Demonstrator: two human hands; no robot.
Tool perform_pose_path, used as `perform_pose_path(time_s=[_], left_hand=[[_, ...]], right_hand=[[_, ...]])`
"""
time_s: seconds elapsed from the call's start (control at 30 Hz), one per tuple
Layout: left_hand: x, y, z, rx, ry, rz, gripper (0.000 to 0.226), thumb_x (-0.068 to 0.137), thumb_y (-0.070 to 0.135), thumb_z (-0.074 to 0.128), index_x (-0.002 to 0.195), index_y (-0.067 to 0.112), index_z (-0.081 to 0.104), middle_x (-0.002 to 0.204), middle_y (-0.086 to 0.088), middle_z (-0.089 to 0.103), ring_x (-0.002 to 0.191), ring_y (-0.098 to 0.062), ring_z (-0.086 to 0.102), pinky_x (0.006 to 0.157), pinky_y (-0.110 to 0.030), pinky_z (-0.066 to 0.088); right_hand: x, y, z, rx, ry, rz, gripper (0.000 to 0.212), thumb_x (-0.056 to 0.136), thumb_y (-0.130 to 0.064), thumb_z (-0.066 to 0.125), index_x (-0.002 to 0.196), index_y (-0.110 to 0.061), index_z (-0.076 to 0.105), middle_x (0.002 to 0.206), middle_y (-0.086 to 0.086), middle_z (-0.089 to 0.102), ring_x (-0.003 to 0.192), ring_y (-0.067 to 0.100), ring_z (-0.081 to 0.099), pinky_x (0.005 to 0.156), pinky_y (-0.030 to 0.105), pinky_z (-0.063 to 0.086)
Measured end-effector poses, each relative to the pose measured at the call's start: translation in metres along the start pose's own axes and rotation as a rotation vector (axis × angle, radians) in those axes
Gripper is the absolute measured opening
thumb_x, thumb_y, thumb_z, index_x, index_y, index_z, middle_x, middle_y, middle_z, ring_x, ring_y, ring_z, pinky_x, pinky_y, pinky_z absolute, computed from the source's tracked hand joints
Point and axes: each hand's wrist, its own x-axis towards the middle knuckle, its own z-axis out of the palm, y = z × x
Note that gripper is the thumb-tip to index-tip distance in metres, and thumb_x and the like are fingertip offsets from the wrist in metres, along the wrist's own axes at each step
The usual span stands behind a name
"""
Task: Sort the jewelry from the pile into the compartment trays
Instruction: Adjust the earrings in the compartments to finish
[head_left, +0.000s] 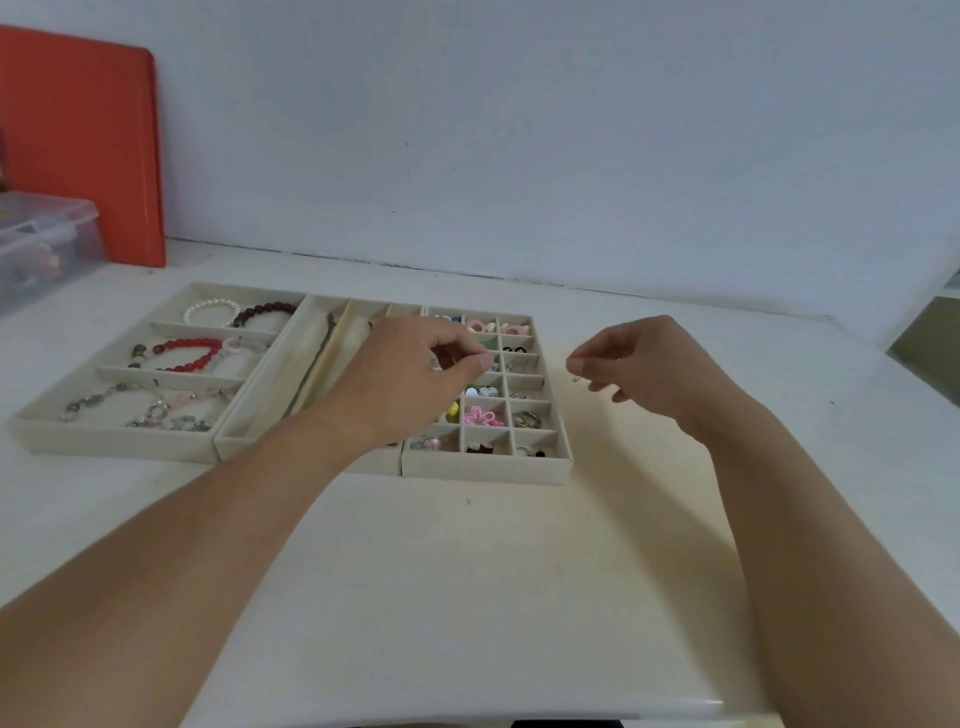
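Note:
Three beige compartment trays lie side by side on the white table. The left tray (104, 434) holds bead bracelets, among them a red one (189, 353) and a pearl one (210, 310). The middle tray (270, 395) has long slots with a thin chain. The right grid tray (485, 467) holds small earrings and rings in many cells, including a pink flower piece (480, 417). My left hand (410, 379) hovers over the grid tray and pinches a small metallic piece between thumb and fingers. My right hand (639, 364) hangs to the right of the tray, pinching a tiny earring (575, 378).
A clear plastic box (41, 244) stands at the far left with an orange board (78, 145) leaning on the wall behind it. The table's front edge (467, 719) runs close below my forearms. A shelf edge (930, 338) shows at the far right.

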Motion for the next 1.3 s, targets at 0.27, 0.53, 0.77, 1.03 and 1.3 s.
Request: perform_pose_path(time_s=[0.27,0.53,0.77,1.03,1.3], left_hand=[[-0.004,0.011,0.0,-0.074,-0.017,0.032,0.01,0.083,0.021,0.081,0.091,0.016,0.079,0.076,0.008,0.067,0.057,0.01,0.052,0.058,-0.002,0.037],[-0.006,0.013,-0.001,-0.084,-0.022,0.059,0.009,0.083,0.013,0.081,0.091,0.012,0.079,0.072,0.017,0.064,0.057,0.013,0.053,0.057,-0.001,0.038],[-0.003,0.006,0.001,-0.076,-0.022,0.067,0.01,0.082,0.013,0.082,0.085,0.022,0.079,0.071,0.017,0.067,0.063,0.011,0.058,0.064,0.0,0.038],[-0.003,0.008,-0.001,-0.071,-0.017,0.08,0.004,0.082,0.015,0.083,0.083,0.013,0.08,0.068,0.016,0.065,0.053,0.011,0.053,0.057,0.0,0.037],[0.0,0.003,-0.002,-0.021,-0.066,0.085,0.004,0.082,0.016,0.082,0.086,0.018,0.081,0.076,0.011,0.072,0.051,0.012,0.052,0.055,-0.002,0.036]], right_hand=[[-0.012,-0.022,0.016,0.402,-0.222,-0.063,0.011,0.09,-0.017,0.073,0.097,-0.009,0.074,0.1,0.011,0.077,0.086,0.019,0.069,0.071,0.026,0.053],[-0.014,-0.026,0.031,0.518,-0.317,-0.057,0.023,0.08,-0.022,0.077,0.096,-0.006,0.078,0.095,0.015,0.071,0.079,0.017,0.062,0.072,0.023,0.054],[-0.012,-0.025,0.033,0.603,-0.308,0.015,0.026,0.071,-0.017,0.083,0.09,-0.01,0.066,0.09,0.017,0.072,0.077,0.022,0.064,0.08,0.032,0.058],[-0.015,-0.027,0.031,0.569,-0.337,-0.048,0.031,0.069,-0.015,0.083,0.097,-0.006,0.071,0.086,0.01,0.073,0.078,0.017,0.07,0.073,0.024,0.056],[-0.016,-0.025,0.029,0.463,-0.311,-0.092,0.019,0.079,0.001,0.08,0.097,-0.005,0.077,0.084,0.008,0.075,0.081,0.016,0.072,0.077,0.022,0.057]])
